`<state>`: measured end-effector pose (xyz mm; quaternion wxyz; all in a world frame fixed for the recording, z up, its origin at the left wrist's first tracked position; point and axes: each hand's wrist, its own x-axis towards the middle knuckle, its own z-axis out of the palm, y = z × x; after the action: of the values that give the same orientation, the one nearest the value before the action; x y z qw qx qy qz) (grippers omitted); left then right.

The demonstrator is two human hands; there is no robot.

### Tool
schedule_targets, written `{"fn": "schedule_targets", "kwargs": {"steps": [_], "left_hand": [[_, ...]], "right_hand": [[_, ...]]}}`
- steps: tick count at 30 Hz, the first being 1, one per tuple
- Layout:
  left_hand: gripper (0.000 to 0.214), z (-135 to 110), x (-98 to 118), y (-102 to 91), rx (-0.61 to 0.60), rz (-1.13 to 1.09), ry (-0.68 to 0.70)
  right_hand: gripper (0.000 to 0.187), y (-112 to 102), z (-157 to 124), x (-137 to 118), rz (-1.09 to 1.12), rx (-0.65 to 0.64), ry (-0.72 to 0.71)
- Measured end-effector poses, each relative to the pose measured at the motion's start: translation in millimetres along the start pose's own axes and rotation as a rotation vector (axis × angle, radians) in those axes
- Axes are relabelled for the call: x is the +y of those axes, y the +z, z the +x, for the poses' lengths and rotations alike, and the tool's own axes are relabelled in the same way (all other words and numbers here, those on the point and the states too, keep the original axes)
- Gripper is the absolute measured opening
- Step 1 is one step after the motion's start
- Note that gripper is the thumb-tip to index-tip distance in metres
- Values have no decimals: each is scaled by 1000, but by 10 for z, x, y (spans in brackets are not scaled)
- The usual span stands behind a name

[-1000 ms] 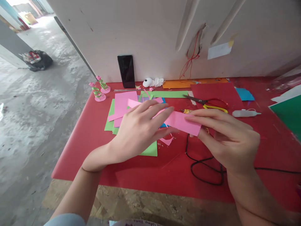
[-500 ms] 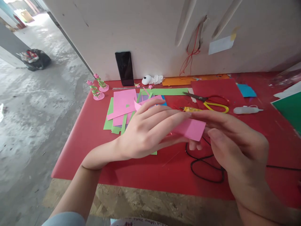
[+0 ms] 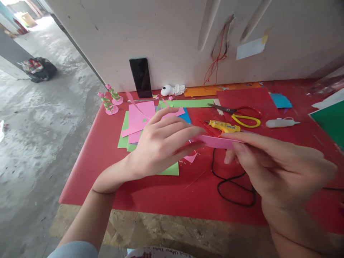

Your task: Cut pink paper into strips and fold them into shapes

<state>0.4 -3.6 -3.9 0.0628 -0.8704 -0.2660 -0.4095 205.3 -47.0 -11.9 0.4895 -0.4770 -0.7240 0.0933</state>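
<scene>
A pink paper strip (image 3: 219, 141) is held level above the red table (image 3: 161, 195), seen almost edge-on. My left hand (image 3: 161, 143) pinches its left end with fingers closed on it. My right hand (image 3: 271, 165) grips the right end between thumb and forefinger. Under my left hand lie loose pink sheets (image 3: 141, 114) on green sheets (image 3: 169, 169). A yellow glue gun (image 3: 224, 126) lies just behind the strip, and its black cord (image 3: 231, 186) loops below my right hand.
Scissors with red and yellow handles (image 3: 242, 116), a white glue bottle (image 3: 281, 123) and a dark red sheet (image 3: 247, 98) lie at the back right. A black phone (image 3: 141, 77) leans on the wall. Two small pink-and-green paper figures (image 3: 110, 100) stand at the table's left corner.
The pink strip has tilted from facing me to nearly flat and edge-on. Both hands shifted slightly, uncovering the yellow glue gun behind them.
</scene>
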Motion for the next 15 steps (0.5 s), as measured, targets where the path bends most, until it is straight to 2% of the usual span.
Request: {"fn": "schedule_targets", "kwargs": {"steps": [3, 7, 8, 12, 15], "left_hand": [[7, -3, -20, -25, 30, 7, -3], [3, 0, -9, -41, 39, -58, 8], [1, 2, -2, -40, 20, -84, -2], [27, 11, 17, -13, -65, -187, -7], [35, 6, 21, 6, -62, -239, 37]], "right_hand": [[58, -24, 30, 21, -80, 83, -154], [56, -32, 62, 57, -115, 85, -288], [52, -32, 65, 66, -128, 72, -326], [24, -33, 60, 82, -205, -20, -485], [19, -14, 51, 91, -222, -55, -578]]}}
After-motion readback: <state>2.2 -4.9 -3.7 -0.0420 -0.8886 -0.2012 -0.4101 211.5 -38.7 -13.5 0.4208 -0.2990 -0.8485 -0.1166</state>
